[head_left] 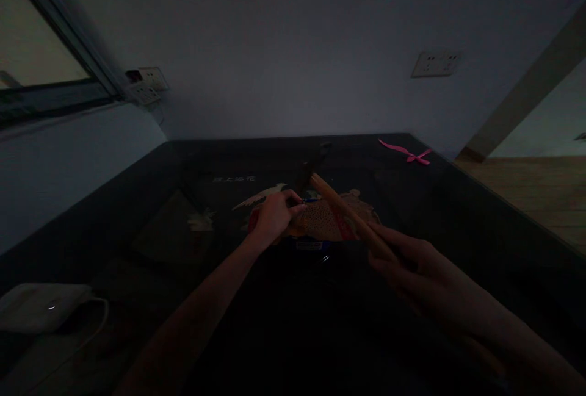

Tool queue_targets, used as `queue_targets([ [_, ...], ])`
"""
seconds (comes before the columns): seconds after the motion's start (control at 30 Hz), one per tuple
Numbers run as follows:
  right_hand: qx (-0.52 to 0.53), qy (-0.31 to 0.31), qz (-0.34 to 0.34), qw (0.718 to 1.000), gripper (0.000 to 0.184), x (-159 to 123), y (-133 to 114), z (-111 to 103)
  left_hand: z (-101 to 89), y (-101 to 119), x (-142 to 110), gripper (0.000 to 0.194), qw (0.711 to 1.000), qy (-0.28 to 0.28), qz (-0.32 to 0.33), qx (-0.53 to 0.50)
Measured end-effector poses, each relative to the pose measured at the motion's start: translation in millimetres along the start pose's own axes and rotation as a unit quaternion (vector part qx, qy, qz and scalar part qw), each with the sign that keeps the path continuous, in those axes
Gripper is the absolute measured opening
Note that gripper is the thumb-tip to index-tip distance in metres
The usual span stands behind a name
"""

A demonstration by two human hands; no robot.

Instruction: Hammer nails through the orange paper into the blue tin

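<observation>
My right hand is closed round the wooden handle of a hammer. The dark hammer head is raised at the far end, close to my left hand's fingers. My left hand has its thumb and forefinger pinched together; what sits between them is too small and dark to make out. Beneath and beside these fingers lies a tan, dotted item with red and blue parts. Whether it is a packet or something else, I cannot tell in this dim light.
The dark table carries printed pale bird figures and white characters. A pink ribbon lies at the far right corner. Near the left edge rests a white device with a cable. Wall sockets are behind.
</observation>
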State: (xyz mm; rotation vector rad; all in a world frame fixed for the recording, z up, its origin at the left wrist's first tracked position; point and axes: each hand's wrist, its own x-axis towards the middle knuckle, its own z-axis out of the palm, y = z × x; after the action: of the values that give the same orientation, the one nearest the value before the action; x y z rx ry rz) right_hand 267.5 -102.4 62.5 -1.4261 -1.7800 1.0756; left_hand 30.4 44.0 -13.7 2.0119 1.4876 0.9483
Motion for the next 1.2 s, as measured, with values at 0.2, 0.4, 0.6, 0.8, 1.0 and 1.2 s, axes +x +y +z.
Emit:
queue_targets([
  [0.2,-0.022,-0.033,0.005,0.999,0.051,6.3,1.9,1.1,-1.8,3.4,-1.1,0.020,1.000,-0.002,-0.010,-0.006],
  [0.4,0.003,-0.022,0.017,1.000,0.053,2.3,3.1,3.7,0.8,0.2,0.9,0.016,1.000,-0.012,-0.017,-0.010],
  [0.6,0.018,-0.016,0.019,1.000,0.048,4.5,6.0,5.7,-1.1,4.6,-1.1,0.017,1.000,-0.007,-0.010,0.002],
  [0.8,0.008,0.012,0.003,1.000,0.049,2.4,1.8,4.8,-2.4,7.1,-2.0,0.010,1.000,-0.010,-0.011,-0.018],
  [1.0,0.002,-0.021,0.021,1.000,0.054,3.0,6.5,5.8,-2.2,5.8,-1.5,0.016,1.000,-0.009,-0.007,0.009],
  [1.2,0.020,-0.034,0.033,0.999,0.056,1.9,6.4,5.8,-0.3,4.4,-1.3,0.013,1.000,-0.009,-0.009,-0.016],
])
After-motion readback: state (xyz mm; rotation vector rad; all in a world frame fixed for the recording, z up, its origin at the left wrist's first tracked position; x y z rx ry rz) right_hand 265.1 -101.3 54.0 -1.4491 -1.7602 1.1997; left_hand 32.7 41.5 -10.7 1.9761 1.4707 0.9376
